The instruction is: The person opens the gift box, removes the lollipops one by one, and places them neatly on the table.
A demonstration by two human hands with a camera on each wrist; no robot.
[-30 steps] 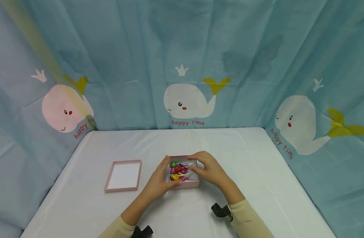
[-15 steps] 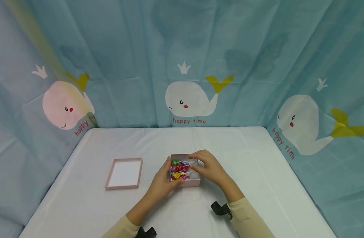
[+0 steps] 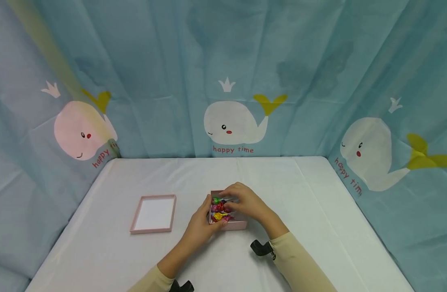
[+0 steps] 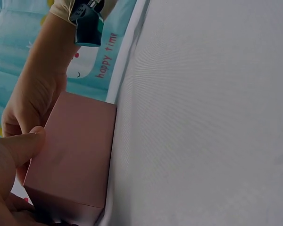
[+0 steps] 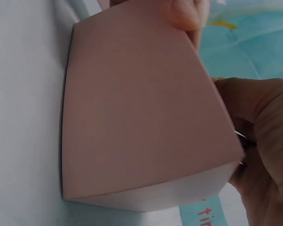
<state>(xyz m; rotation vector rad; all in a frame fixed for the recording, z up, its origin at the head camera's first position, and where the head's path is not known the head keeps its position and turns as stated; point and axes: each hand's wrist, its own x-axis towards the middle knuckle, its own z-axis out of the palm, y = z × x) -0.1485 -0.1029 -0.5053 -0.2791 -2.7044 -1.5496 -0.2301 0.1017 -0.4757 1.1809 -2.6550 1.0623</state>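
Observation:
A pink cardboard box (image 3: 235, 225) without its lid sits on the white tablecloth, with several lollipops (image 3: 219, 216) in bright wrappers inside. My left hand (image 3: 201, 225) holds its left side, the thumb over the front wall and the fingers along the side. In the left wrist view the left thumb (image 4: 30, 143) presses near the box's top edge. My right hand (image 3: 247, 202) reaches over the right wall into the box, thumb and fingers parted above the lollipops. Lollipop sticks show under the right hand (image 5: 269, 117) in the right wrist view; its fingertips are hidden behind the wall.
A pink-rimmed box lid (image 3: 154, 214) lies inner side up to the left of the box. The tablecloth (image 3: 303, 194) reaches back to a blue curtain (image 3: 154, 125) printed with whales, which also hangs along both sides.
My right hand has moved left, from the box's right edge to over the lollipops. The left hand keeps holding the box, and the lid stays in place.

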